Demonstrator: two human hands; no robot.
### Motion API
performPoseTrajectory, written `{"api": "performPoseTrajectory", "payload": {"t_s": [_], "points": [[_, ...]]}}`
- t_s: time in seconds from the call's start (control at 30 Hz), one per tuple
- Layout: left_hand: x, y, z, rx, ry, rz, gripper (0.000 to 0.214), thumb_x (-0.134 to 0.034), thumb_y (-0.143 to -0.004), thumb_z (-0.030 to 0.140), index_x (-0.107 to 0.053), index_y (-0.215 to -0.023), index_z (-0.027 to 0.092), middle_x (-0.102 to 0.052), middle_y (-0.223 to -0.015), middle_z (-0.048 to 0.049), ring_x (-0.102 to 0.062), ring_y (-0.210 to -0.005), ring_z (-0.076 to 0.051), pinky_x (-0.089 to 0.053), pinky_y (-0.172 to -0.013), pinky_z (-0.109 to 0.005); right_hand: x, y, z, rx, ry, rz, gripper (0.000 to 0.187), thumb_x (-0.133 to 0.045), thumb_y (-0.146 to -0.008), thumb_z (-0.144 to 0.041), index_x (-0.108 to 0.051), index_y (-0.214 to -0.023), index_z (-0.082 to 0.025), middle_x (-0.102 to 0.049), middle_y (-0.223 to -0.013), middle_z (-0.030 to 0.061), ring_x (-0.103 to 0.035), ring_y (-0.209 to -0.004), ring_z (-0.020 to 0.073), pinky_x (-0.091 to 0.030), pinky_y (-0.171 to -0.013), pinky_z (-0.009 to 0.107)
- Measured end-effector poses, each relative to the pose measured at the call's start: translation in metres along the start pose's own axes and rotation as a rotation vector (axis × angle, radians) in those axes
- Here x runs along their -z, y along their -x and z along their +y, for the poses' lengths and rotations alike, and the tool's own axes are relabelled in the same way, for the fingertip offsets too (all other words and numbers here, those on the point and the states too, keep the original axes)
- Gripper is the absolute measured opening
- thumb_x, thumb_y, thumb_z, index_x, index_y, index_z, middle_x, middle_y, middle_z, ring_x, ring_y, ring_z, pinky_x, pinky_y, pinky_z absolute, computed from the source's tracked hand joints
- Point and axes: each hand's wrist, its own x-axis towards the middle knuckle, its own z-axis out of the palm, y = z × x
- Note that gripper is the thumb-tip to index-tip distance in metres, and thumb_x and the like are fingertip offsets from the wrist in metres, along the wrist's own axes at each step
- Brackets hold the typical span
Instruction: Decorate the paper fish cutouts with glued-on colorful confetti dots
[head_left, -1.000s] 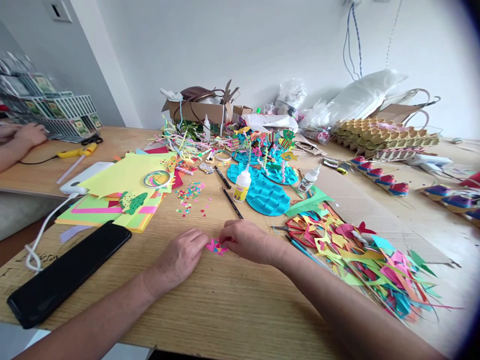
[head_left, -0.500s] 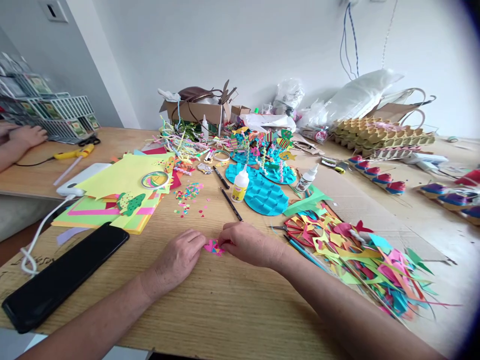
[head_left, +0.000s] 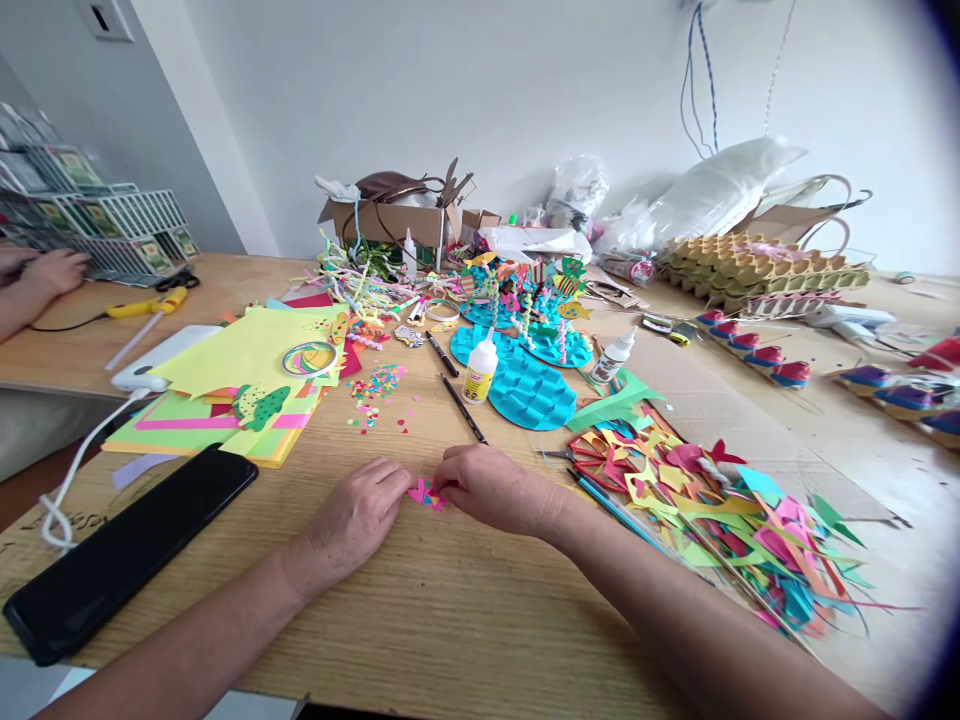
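A small pink paper cutout (head_left: 426,493) with bits of other colours on it lies on the table in front of me. My left hand (head_left: 363,515) pinches its left end, fingers pressed together. At its right end, the closed fingers of my right hand (head_left: 480,487) are on the cutout and hide part of it. Beyond my hands stands a white glue bottle (head_left: 480,372) with a yellow label. A black pen (head_left: 463,410) lies just behind my right hand. Small paper confetti (head_left: 379,383) is scattered further left.
Left are a black phone (head_left: 131,555) and a stack of coloured paper (head_left: 225,350). Blue textured discs (head_left: 532,395) stand behind the glue. Paper scraps (head_left: 720,500) with red-handled scissors (head_left: 600,462) lie right. Another person's hand (head_left: 56,270) is at far left.
Almost nothing differs. My right hand has shifted very slightly to the left over the cutout; my left hand keeps its place.
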Motion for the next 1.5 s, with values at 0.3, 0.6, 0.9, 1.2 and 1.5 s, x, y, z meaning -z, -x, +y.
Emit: {"api": "performPoseTrajectory", "payload": {"t_s": [0.3, 0.6, 0.9, 1.2, 1.5], "points": [[-0.002, 0.001, -0.001, -0.001, 0.012, 0.005, 0.023, -0.036, -0.080, 0.002, -0.055, -0.081, 0.015, -0.059, -0.079, -0.0043, -0.054, -0.077, -0.017, -0.047, -0.070, -0.029, 0.003, 0.001, 0.003, -0.031, -0.020, -0.008, 0.023, -0.047, -0.078, -0.014, -0.068, -0.086, -0.016, -0.066, -0.084, 0.0057, -0.058, -0.076, 0.0136, -0.040, -0.067, 0.020], [-0.001, 0.000, -0.001, 0.008, -0.015, -0.012, 0.023, -0.037, -0.079, 0.001, -0.055, -0.081, 0.015, -0.058, -0.079, -0.0041, -0.054, -0.077, -0.017, -0.047, -0.070, -0.029, 0.002, 0.001, 0.002, -0.034, -0.007, -0.008, 0.023, -0.046, -0.079, -0.015, -0.067, -0.087, -0.016, -0.065, -0.083, 0.0056, -0.058, -0.075, 0.0136, -0.039, -0.066, 0.020], [0.000, 0.000, 0.000, 0.017, -0.008, -0.020, 0.024, -0.036, -0.080, 0.002, -0.055, -0.080, 0.015, -0.059, -0.079, -0.0046, -0.054, -0.077, -0.017, -0.047, -0.071, -0.029, 0.003, 0.003, 0.000, -0.042, 0.023, -0.024, 0.022, -0.045, -0.079, -0.015, -0.067, -0.085, -0.016, -0.065, -0.083, 0.0054, -0.058, -0.076, 0.0138, -0.039, -0.066, 0.020], [-0.002, 0.001, -0.001, 0.014, 0.008, 0.007, 0.023, -0.037, -0.080, 0.002, -0.056, -0.084, 0.015, -0.059, -0.079, -0.0045, -0.055, -0.077, -0.017, -0.047, -0.071, -0.029, 0.006, 0.008, -0.005, -0.056, 0.054, -0.028, 0.021, -0.046, -0.080, -0.016, -0.067, -0.082, -0.016, -0.064, -0.081, 0.0055, -0.057, -0.074, 0.0141, -0.037, -0.062, 0.022], [-0.003, 0.002, -0.003, 0.019, 0.076, 0.029, 0.021, -0.037, -0.082, 0.005, -0.056, -0.087, 0.015, -0.060, -0.082, -0.0042, -0.056, -0.079, -0.016, -0.047, -0.072, -0.028, 0.024, 0.036, -0.009, -0.048, -0.111, 0.151, 0.018, -0.047, -0.079, -0.011, -0.064, -0.080, -0.014, -0.061, -0.078, 0.0037, -0.054, -0.069, 0.0109, -0.037, -0.061, 0.019]]}}
